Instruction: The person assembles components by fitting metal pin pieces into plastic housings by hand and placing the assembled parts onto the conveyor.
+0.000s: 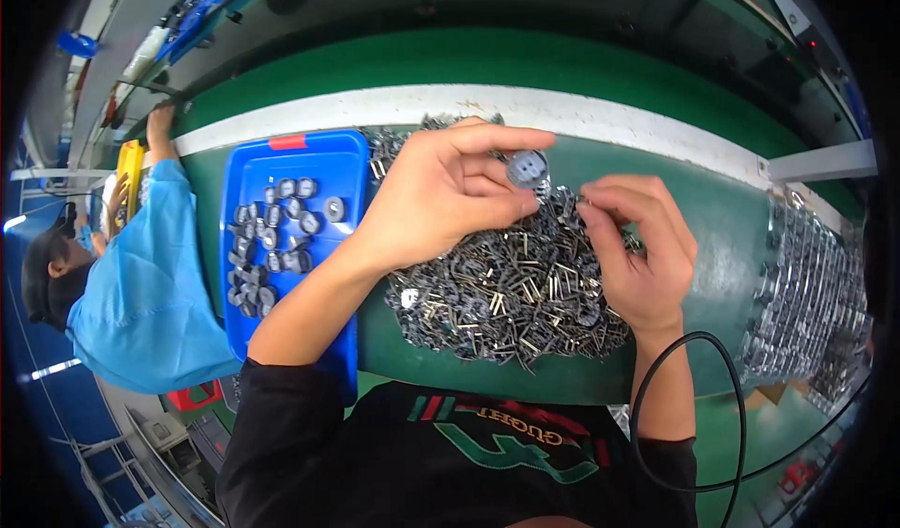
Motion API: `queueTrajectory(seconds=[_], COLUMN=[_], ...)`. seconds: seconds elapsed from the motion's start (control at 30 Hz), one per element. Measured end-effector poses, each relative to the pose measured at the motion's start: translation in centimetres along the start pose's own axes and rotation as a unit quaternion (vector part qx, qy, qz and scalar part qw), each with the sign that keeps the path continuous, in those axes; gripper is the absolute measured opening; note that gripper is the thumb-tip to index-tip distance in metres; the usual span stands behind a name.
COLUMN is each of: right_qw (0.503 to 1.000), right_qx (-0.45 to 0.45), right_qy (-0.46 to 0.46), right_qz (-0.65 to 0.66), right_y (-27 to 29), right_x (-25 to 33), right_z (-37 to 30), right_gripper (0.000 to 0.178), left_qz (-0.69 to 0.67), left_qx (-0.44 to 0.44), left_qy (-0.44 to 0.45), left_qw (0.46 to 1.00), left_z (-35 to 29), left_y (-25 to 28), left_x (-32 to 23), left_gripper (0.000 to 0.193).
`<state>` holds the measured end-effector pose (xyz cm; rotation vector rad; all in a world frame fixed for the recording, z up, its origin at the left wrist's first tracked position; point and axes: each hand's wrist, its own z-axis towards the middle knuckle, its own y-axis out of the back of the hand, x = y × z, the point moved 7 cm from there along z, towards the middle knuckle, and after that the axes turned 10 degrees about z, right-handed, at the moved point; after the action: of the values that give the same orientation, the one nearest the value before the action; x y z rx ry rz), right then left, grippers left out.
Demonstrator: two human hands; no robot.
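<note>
Between the thumb and fingers of my left hand point(448, 183) is a small round grey plastic part point(527, 169), its flat face with small holes turned up. Just to its right, my right hand point(645, 237) has thumb and forefinger pinched together; whatever is between them is too small to make out. Both hands hover over a big heap of small dark parts with shiny metal pins point(511, 294) on the green tabletop point(717, 256). To the left stands a blue tray point(361, 167) holding several round dark grey parts point(272, 237), mostly in its left half.
Stacked clear plastic trays point(806, 284) lie at the right end of the table. A white ledge point(600, 118) runs along the back. A black cable point(741, 415) loops by my right forearm. At the left, a person in blue point(150, 294) works near a yellow tray point(130, 167).
</note>
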<state>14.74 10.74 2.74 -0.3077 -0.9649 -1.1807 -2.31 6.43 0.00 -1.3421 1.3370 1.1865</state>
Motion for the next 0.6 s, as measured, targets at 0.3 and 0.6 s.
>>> queueTrajectory(seconds=[0.3, 0.6], right_qw=[0.999, 0.997], right_qx=[0.048, 0.069], right_qy=[0.012, 0.022], right_qz=[-0.021, -0.029], right_y=[-0.2, -1.3], right_x=[0.4, 0.4], right_z=[0.4, -0.2], right_gripper=[0.019, 0.02], left_qz=[0.008, -0.045], left_qx=[0.091, 0.107], left_qy=[0.021, 0.027], left_qw=[0.996, 0.993], left_z=[0.0, -0.5], left_y=[-2.1, -2.6], left_x=[2.1, 2.9], left_gripper=[0.046, 0.04])
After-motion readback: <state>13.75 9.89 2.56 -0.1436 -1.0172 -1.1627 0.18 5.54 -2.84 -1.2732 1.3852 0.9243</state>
